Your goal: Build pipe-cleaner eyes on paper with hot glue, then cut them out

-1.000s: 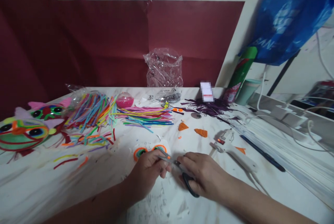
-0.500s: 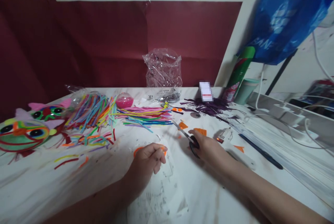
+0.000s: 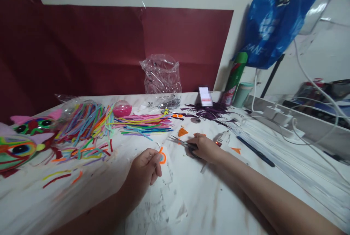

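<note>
Scissors (image 3: 186, 143) gripped in right hand (image 3: 206, 149) – left hand (image 3: 144, 165) pinches orange strip (image 3: 161, 150) – blue bag (image 3: 269, 32) shows "ANF".

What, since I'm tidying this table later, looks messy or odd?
The purple strands stand out: a loose tangle at the back, unlike the roughly aligned colored strips to their left. Orange scraps lie scattered near the scissors in the right hand. I see no spill.

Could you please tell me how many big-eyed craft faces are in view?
2: the nearer face, cut off at left, and the pink-eared face behind it.
</note>
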`<state>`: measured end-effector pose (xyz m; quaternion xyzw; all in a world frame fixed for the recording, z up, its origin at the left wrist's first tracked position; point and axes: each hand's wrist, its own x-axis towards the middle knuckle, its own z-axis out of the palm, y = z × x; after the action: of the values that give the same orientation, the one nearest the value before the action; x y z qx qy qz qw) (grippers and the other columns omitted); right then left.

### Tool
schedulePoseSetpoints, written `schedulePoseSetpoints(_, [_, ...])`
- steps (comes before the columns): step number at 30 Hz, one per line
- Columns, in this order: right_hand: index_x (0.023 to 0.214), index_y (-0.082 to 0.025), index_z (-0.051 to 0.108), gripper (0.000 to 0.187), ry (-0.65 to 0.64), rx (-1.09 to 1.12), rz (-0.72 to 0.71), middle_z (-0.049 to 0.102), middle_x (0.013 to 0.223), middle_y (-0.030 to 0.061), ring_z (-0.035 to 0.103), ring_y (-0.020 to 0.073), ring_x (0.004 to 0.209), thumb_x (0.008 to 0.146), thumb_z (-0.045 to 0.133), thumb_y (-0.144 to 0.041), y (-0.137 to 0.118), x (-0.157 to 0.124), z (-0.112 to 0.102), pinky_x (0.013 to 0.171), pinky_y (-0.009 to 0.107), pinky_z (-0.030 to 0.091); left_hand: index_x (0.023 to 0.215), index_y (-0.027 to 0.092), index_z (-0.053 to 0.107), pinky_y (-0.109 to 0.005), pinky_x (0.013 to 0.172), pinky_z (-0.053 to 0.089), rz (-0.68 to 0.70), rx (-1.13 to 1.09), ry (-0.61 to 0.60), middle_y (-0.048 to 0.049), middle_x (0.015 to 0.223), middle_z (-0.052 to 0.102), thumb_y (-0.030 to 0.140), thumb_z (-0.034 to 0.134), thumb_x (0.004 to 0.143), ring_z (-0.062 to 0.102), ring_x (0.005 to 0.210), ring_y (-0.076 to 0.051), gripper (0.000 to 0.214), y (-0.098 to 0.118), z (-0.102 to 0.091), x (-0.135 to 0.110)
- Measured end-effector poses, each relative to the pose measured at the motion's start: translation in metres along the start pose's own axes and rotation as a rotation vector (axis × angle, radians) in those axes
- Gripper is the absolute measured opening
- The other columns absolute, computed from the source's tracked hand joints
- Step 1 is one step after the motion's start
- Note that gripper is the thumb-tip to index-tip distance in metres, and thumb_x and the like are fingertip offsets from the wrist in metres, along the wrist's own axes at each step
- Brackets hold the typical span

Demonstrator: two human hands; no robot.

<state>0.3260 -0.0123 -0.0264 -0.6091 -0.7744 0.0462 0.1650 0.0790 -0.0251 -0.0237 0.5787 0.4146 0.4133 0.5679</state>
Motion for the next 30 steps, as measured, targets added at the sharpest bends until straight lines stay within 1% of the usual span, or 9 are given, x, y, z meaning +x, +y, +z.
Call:
schedulePoseSetpoints(3, [0.088, -0.02, 0.071, 0.026, -0.027, 0.065, -0.01, 0.058, 0.078, 0.0023, 0.055, 0.014, 0.067, 0.065, 0.063, -0.011, -0.001, 0.0, -0.004, 0.061, 0.021, 0.042, 0.073, 0.017, 0.052, -0.018, 0.034, 0.016, 0.002, 0.003, 0.016, 0.0062, 0.044, 0.05, 0.049, 0.059, 0.072, 0.028, 0.03, -0.004, 0.033, 0.003, 0.001, 0.0])
schedulePoseSetpoints(7, [0.093, -0.023, 0.072, 0.029, -0.006, 0.107, 0.033, 0.065, 0.08, 0.0002, 0.059, 0.0134, 0.067, 0.065, 0.069, -0.019, -0.001, -0.004, -0.02, 0.059, 0.019, 0.043, 0.072, 0.016, 0.054, -0.019, 0.036, 0.022, 0.04, 0.021, 0.017, 0.0031, 0.052, 0.056, 0.047, 0.064, 0.068, 0.034, 0.034, -0.005, 0.033, 0.001, -0.002, 0.003])
schedulePoseSetpoints(10, [0.092, -0.019, 0.071, 0.021, 0.139, 0.091, 0.164, 0.069, 0.08, 0.0026, 0.061, 0.0137, 0.068, 0.079, 0.055, -0.016, 0.011, -0.011, -0.043, 0.061, 0.021, 0.044, 0.071, 0.016, 0.056, -0.02, 0.041, 0.027, 0.069, 0.053, 0.011, 0.0023, 0.058, 0.058, 0.047, 0.063, 0.072, 0.036, 0.038, -0.005, 0.032, -0.003, -0.007, 0.008])
schedulePoseSetpoints(14, [0.085, -0.013, 0.069, 0.023, 0.35, 0.079, 0.271, 0.069, 0.077, 0.0079, 0.062, 0.0182, 0.069, 0.082, 0.046, -0.012, 0.011, -0.029, -0.071, 0.065, 0.027, 0.045, 0.071, 0.016, 0.057, -0.021, 0.045, 0.028, 0.153, 0.063, 0.081, 0.0057, 0.047, 0.049, 0.046, 0.06, 0.076, 0.036, 0.042, -0.007, 0.031, 0.003, -0.011, 0.009])
schedulePoseSetpoints(17, [0.097, -0.015, 0.065, 0.022, 0.404, 0.173, 0.162, 0.068, 0.077, 0.0057, 0.06, 0.0168, 0.065, 0.086, 0.047, -0.023, -0.022, -0.039, -0.071, 0.061, 0.027, 0.046, 0.067, 0.017, 0.056, -0.021, 0.047, 0.028, 0.222, 0.059, 0.09, 0.0064, 0.041, 0.044, 0.04, 0.058, 0.077, 0.037, 0.044, -0.009, 0.025, 0.021, -0.013, 0.005])
schedulePoseSetpoints(19, [0.108, -0.016, 0.059, 0.027, 0.4, 0.36, -0.066, 0.066, 0.078, 0.0045, 0.06, 0.0159, 0.065, 0.088, 0.049, -0.03, -0.054, -0.044, -0.062, 0.059, 0.026, 0.048, 0.067, 0.017, 0.058, -0.021, 0.047, 0.03, 0.243, 0.088, 0.075, 0.0059, 0.044, 0.046, 0.035, 0.058, 0.075, 0.039, 0.044, -0.009, 0.02, 0.038, -0.015, 0.001])
schedulePoseSetpoints(21, [0.121, -0.016, 0.051, 0.034, 0.358, 0.433, -0.255, 0.066, 0.086, 0.0057, 0.061, 0.0153, 0.07, 0.089, 0.048, -0.028, -0.085, -0.046, -0.051, 0.061, 0.026, 0.049, 0.067, 0.016, 0.062, -0.023, 0.052, 0.036, 0.274, 0.251, -0.026, 0.0026, 0.053, 0.053, 0.031, 0.061, 0.072, 0.046, 0.051, -0.011, 0.015, 0.054, -0.019, -0.005])
schedulePoseSetpoints(25, [0.096, -0.018, 0.06, 0.017, 0.378, 0.305, -0.472, 0.065, 0.079, 0.0058, 0.06, 0.0166, 0.072, 0.092, 0.044, -0.021, -0.122, -0.04, -0.028, 0.064, 0.027, 0.048, 0.065, 0.017, 0.068, -0.025, 0.061, 0.041, 0.428, 0.519, -0.157, -0.0024, 0.068, 0.06, 0.029, 0.062, 0.071, 0.055, 0.067, -0.016, 0.015, 0.068, -0.029, -0.019])
schedulePoseSetpoints(30, [0.079, -0.017, 0.061, 0.017, 0.293, 0.215, -0.477, 0.062, 0.074, 0.0063, 0.057, 0.0176, 0.071, 0.089, 0.047, -0.014, -0.13, -0.017, -0.004, 0.063, 0.027, 0.045, 0.067, 0.018, 0.069, -0.023, 0.063, 0.041, 0.462, 0.694, -0.236, -0.0019, 0.068, 0.061, 0.026, 0.058, 0.075, 0.056, 0.067, -0.015, 0.016, 0.057, -0.058, -0.015])
